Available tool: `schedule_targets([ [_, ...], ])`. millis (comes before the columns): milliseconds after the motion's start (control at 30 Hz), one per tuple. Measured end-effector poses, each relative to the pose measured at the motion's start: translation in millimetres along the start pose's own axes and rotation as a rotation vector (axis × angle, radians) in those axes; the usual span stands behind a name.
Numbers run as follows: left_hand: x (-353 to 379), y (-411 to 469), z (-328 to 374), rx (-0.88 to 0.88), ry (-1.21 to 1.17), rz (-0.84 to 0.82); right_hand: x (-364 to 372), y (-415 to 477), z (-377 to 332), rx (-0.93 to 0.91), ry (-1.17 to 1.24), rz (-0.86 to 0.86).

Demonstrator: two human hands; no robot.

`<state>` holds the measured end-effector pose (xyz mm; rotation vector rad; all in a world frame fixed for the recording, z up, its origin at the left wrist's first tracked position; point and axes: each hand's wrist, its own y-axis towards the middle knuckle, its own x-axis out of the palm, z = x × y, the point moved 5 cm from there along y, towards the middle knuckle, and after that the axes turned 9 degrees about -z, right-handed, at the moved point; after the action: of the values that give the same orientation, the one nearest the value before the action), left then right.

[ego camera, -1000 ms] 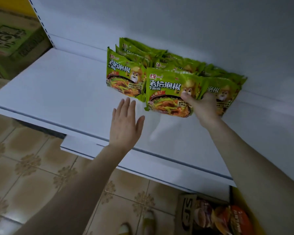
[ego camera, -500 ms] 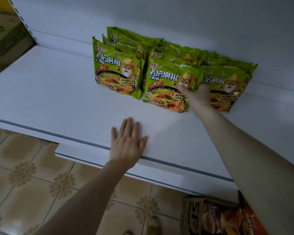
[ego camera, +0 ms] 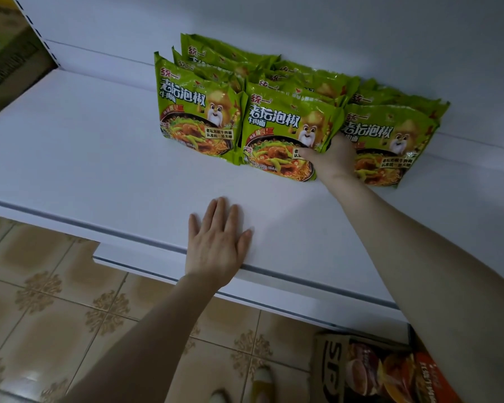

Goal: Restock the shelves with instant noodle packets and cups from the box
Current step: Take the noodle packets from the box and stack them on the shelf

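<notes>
Green instant noodle packets stand upright in three rows at the back of a white shelf. The front packets are a left one, a middle one and a right one. My right hand grips the middle packet's right edge, thumb across its front and fingers tucked between it and the right packet. My left hand lies flat, fingers spread, on the shelf near its front edge and holds nothing.
A cardboard box with orange and brown noodle packs sits on the tiled floor at the lower right. A lower shelf juts out below. Another carton stands beyond the shelf's left end. My shoes show below.
My left hand dropped from the air onto the shelf front and stays flat. My right hand pushed the middle packet back into line and slid down its right edge.
</notes>
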<state>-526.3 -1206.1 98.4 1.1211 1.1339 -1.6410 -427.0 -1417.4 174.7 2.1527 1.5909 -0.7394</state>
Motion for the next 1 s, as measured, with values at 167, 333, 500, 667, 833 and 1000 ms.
schedule_targets([
  [167,-1,0,0,0.003,-0.002,0.012,4,2,5,0.009,-0.002,0.013],
  [333,-2,-1,1,0.000,-0.005,-0.002,2,0,7,-0.001,0.012,-0.010],
  [500,-4,-2,3,0.031,-0.008,0.023,-2,-11,14,-0.012,-0.032,-0.029],
  [667,-10,-2,5,0.067,0.042,0.000,-21,-41,13,-0.055,-0.184,-0.003],
  [833,-31,-28,57,0.426,0.075,0.326,-48,-80,22,-0.064,-0.215,-0.015],
  [1000,-33,-59,133,0.670,0.036,0.355,-89,-120,52,0.033,-0.232,0.021],
])
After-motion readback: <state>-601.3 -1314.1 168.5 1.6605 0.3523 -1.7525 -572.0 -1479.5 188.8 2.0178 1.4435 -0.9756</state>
